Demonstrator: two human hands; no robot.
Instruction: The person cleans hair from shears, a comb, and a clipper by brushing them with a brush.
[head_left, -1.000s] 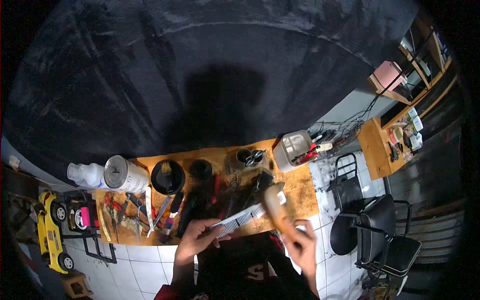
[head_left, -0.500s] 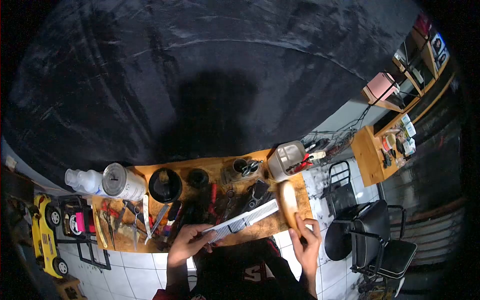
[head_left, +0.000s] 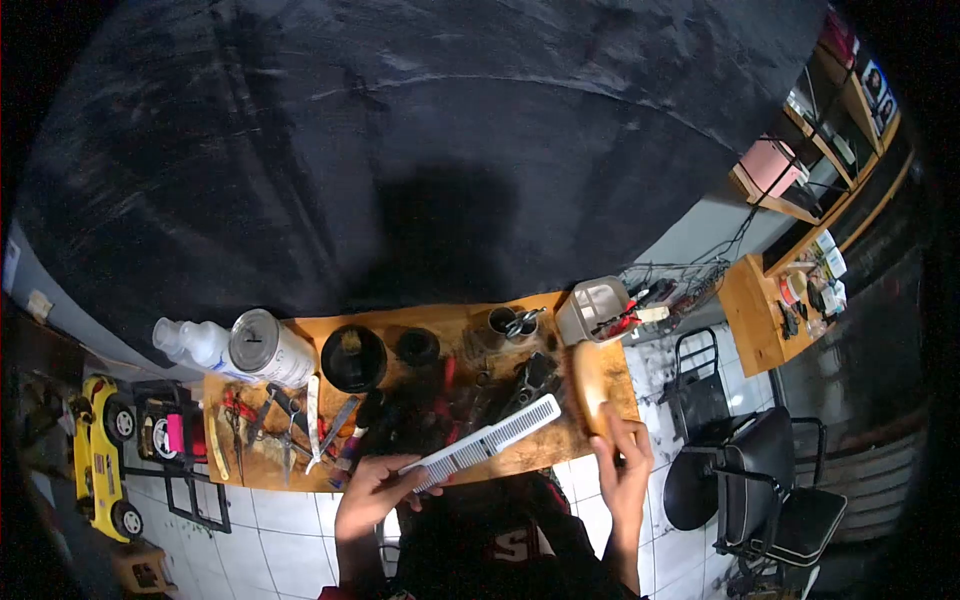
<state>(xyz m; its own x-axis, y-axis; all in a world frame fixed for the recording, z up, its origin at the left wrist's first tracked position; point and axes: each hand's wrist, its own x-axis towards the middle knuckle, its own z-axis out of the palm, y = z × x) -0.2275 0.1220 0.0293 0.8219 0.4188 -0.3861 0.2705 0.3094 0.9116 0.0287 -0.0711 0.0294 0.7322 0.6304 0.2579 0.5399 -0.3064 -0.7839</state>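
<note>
My left hand (head_left: 375, 495) is closed around one end of a long white comb (head_left: 492, 440), which slants up to the right over the table's front part. In my right hand (head_left: 625, 462) is a hair brush with a smooth wooden back (head_left: 592, 385), gripped at its lower end and pointing away from me. The brush's bristles face left, partly in shadow. A small gap separates the comb's far tip from the brush. Beyond the comb lie dark hair clippers (head_left: 537, 374).
The wooden table (head_left: 628, 385) carries scissors (head_left: 290, 412), razors, a black bowl (head_left: 353, 358), a large can (head_left: 270, 347) and white bottles (head_left: 195, 340). A grey bin (head_left: 592, 308) stands at the back right. Black chairs (head_left: 750, 465) are to the right, a yellow toy car (head_left: 100, 460) left.
The view has shifted, so the table sits further right. The brush, blurred by motion before, shows more sharply, and my right hand has moved slightly up. Both hands keep their holds.
</note>
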